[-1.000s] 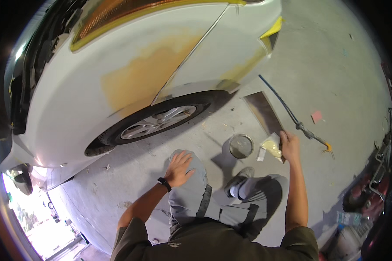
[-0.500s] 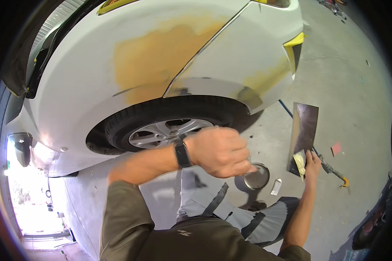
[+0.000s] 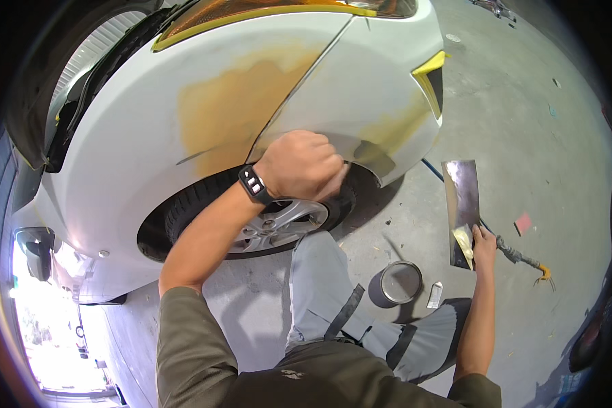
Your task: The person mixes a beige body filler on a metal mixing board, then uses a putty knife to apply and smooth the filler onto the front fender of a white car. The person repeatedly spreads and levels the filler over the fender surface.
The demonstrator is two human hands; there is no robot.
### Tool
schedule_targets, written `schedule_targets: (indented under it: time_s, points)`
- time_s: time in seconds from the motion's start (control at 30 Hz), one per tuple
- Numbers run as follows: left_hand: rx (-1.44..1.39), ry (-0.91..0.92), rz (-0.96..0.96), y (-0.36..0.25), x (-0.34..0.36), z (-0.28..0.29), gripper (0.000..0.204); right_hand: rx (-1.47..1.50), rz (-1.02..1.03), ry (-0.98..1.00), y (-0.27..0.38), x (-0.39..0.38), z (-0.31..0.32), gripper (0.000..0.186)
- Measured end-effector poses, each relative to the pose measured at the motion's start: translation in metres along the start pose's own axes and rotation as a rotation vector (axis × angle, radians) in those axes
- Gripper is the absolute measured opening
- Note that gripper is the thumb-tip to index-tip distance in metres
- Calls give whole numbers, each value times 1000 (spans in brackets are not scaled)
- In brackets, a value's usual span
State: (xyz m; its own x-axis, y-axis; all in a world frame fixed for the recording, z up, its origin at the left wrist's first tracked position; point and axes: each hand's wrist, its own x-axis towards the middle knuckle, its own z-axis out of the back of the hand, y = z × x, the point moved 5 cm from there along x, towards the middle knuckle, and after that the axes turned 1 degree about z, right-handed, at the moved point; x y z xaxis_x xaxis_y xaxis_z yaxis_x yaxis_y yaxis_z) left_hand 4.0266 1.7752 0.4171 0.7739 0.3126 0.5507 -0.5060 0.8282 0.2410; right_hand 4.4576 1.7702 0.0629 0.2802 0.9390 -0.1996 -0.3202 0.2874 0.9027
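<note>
My left hand (image 3: 299, 163), closed and slightly blurred, with a smartwatch on the wrist, is raised in front of the white car fender (image 3: 122, 136) near the wheel arch; whether it holds anything is hidden. The fender carries an orange-yellow sanded patch (image 3: 231, 102) beside a panel gap. My right hand (image 3: 483, 241) grips a dark flat plate (image 3: 461, 190) with a lump of cream paste (image 3: 462, 245) on its lower end. Below the plate, a round metal can (image 3: 400, 282) and a small pale tube (image 3: 435, 296) sit on the concrete floor.
The alloy wheel (image 3: 272, 231) is beside my bent knee. A hose with a yellow fitting (image 3: 544, 273) and a pink scrap (image 3: 522, 223) lie on the floor at right. A dark red object (image 3: 585, 347) sits at the far right; a bright opening (image 3: 47, 340) is at lower left.
My left hand has risen from my knee to the wheel arch and closed. The plate, held in my right hand, has turned more upright, with the paste now on it.
</note>
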Motion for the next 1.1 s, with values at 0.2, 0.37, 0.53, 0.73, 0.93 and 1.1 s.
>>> schedule_targets:
  time_s: [0.2,0.37,0.53,0.73,0.93,1.1]
  points:
    - [150,462,64,-4,4,-11,18,-39,52,-18,16,-1,-5,35]
    - [619,721,23,16,35,-3,86,-99,48,-53,30,-4,-8,37]
    - [698,711,-50,28,56,-13,86,-69,55,-58,27,6,-23,37]
    - [679,582,97,34,46,63,87,-65,88,-109,13,16,-33,36]
    - [722,650,219,18,-40,105,86,-127,76,-106,3,20,-22,38]
    - [847,651,146,-6,-97,112,86,-100,63,-96,-6,26,-20,38]
